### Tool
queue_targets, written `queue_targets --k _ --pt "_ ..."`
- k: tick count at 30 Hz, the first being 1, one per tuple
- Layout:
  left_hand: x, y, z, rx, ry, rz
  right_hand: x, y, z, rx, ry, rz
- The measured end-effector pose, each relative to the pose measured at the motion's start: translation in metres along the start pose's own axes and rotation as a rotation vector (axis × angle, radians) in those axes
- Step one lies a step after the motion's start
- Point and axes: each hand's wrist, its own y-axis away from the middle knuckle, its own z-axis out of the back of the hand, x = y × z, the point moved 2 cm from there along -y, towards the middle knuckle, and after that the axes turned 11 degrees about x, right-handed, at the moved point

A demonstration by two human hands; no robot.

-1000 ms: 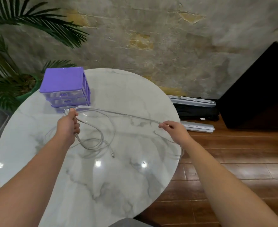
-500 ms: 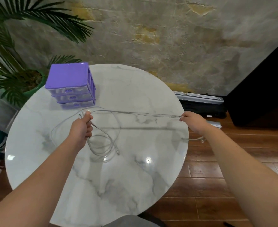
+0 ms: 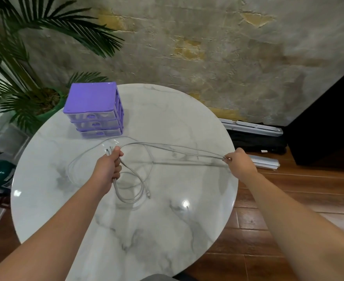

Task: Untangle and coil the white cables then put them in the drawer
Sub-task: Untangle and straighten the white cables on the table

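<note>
Off the table's left edge there's a palm (image 3: 25, 63) in a green pot, with some clutter on the floor below it that's too blurry to make out. The round marble table (image 3: 126, 230) fills most of the view, and its near half is bare.

At the back left of the table sits the purple drawer unit (image 3: 95, 110), three clear drawers stacked, all pushed in. It's set a bit in from the rim, with open table to its right. No writing I can read on it or anywhere else.

Just in front of the unit, the left hand (image 3: 108, 169) is fisted round the cables (image 3: 175, 148). The plug ends poke out the top of the grip, and a few loose loops hang below and lie on the table, with one connector end resting on the marble. Another loop trails out to the left of the hand.

From there several strands run stretched out, off the surface, over to the right hand (image 3: 241, 164), which hovers right about at the table's right edge. Its fingertips pinch the strands together.

Past that edge it's wood floor (image 3: 288, 199), a black bag (image 3: 256, 138) and pale rails by the wall, then a big dark block in the far right corner.
</note>
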Motion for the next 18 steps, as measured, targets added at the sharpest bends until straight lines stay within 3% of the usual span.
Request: queue_targets --k 4,8,12,18 --pt "-0.003 0.002 0.001 0.003 -0.021 -0.024 0.004 0.001 -0.006 0.02 -0.085 -0.039" --pt "-0.006 0.003 0.001 0.011 -0.04 -0.063 0.034 0.007 -0.002 0.01 0.088 -0.039" --pt "-0.009 0.005 0.001 0.018 -0.035 -0.095 0.105 0.014 -0.003 -0.051 -0.047 0.185" --pt "-0.014 0.012 0.002 0.034 -0.082 -0.107 0.215 0.034 -0.022 0.001 -0.149 0.524"
